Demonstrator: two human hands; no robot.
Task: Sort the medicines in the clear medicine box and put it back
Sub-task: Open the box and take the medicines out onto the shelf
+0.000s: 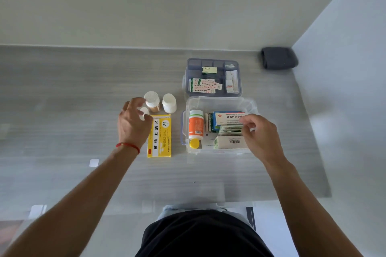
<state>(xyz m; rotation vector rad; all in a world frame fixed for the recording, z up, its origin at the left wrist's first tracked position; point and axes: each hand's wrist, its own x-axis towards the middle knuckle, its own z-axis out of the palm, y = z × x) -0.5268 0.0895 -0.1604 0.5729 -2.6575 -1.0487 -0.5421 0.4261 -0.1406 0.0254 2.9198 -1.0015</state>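
The clear medicine box [219, 101] stands open on the grey table. Inside lie an orange-labelled bottle [196, 125], a yellow-capped bottle [194, 143], a blue and white carton [228, 118], green sachets [230, 129] and a barcoded carton [230, 143]. My right hand [259, 134] reaches into its right side, fingertips pinching at the sachets. My left hand [133, 124] hovers over a small white bottle [144, 112], fingers spread around it. Beside it stand a brown-filled bottle [152, 100], a white bottle [169, 102] and a yellow carton [159, 135].
Behind the box sits its grey divider tray [190, 64] with sachets and small cartons. A dark folded cloth [278, 60] lies in the back right corner by the wall. The table's front edge runs just before my body.
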